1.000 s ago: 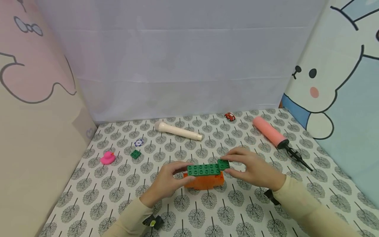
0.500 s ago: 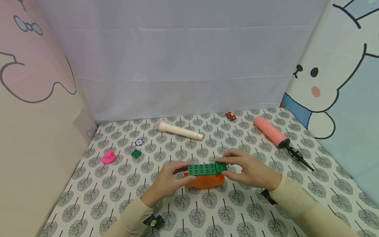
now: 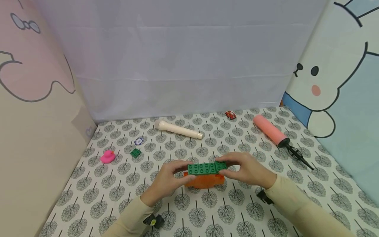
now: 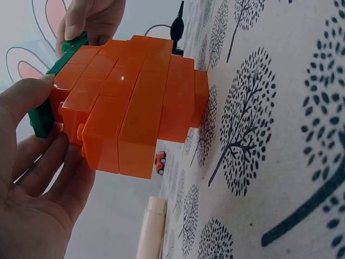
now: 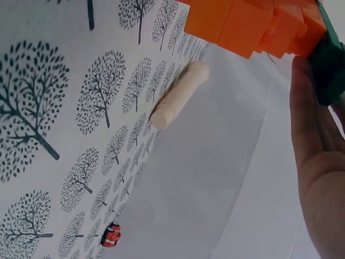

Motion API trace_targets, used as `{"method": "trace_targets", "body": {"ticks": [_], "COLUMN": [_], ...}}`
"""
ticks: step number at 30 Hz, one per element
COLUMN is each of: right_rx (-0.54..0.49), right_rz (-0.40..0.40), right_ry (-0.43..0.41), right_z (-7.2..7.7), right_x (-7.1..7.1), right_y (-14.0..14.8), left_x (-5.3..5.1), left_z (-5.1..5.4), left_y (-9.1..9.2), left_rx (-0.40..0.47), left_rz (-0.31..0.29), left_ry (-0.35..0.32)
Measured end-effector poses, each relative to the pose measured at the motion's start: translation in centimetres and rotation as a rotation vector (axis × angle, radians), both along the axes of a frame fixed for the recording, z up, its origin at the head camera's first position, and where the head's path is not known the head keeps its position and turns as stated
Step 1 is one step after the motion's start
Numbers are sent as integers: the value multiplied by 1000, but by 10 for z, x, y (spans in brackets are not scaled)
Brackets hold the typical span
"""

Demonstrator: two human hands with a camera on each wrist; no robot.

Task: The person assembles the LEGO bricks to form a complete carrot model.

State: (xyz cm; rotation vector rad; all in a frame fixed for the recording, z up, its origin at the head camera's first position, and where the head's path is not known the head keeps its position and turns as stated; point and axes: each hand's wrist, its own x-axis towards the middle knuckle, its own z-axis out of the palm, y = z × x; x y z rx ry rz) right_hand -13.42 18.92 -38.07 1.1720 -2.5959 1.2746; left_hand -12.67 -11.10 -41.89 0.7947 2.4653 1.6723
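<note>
A build of orange toy bricks (image 3: 204, 182) stands on the cloth, stepped and narrower towards its base in the left wrist view. Along its top runs a row of green bricks (image 3: 199, 169). My left hand (image 3: 168, 179) grips the left end of that row, thumb on the near side and fingers behind. At the right end, my right hand (image 3: 248, 168) pinches a square green brick (image 3: 220, 166) between thumb and fingers. This brick sits against the row; whether it is pressed fully down cannot be told. The right wrist view shows part of the orange bricks (image 5: 253, 24).
Further left lie a loose green brick (image 3: 135, 153), a pink rubber duck (image 3: 108, 157) and a blue-and-white poker chip (image 3: 138, 141). Behind are a cream toy microphone (image 3: 179, 130) and a red toy car (image 3: 230, 115). A pink balloon pump (image 3: 270, 131) lies at the right.
My right hand has brought the square green brick left and down against the end of the green row, and its fingers have lowered slightly. My left hand has stayed in place.
</note>
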Motion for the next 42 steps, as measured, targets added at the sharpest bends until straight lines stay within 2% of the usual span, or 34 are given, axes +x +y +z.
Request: {"method": "trace_targets", "body": {"ticks": [5,15,18,21,23,26,30,33,37,42], "right_rx": [-8,66,90,89,80,77,82,83,73,50], "right_rz": [13,12,11,29,41,49,52,43,36,54], "right_ry": [-1,6,24,45,59,67,77,86,97,100], "right_z": [2,11,12,10,9,7,6,7,6,3], "right_x": [-3,-5,-5,-5,-4,-3,-2,-1,-1,-1], "right_y": [0,2,2,2,2,1,0,0,0,-1], "left_x": [-1,-2,-3,-7,-13,-24,-46,-61,-76,-83], "left_z": [1,5,8,14,17,19,14,7,2,-3], "left_y": [1,2,-4,-19,-33,-58,-93,-116,-137,-149], "left_rx": [-1,-25,-55,-91,-126,-206,-353,-445,-530,-640], "left_rz": [4,11,-2,3,38,162,332,409,488,573], "left_ry": [-8,-1,-9,-12,-4,20,62,77,23,-105]}}
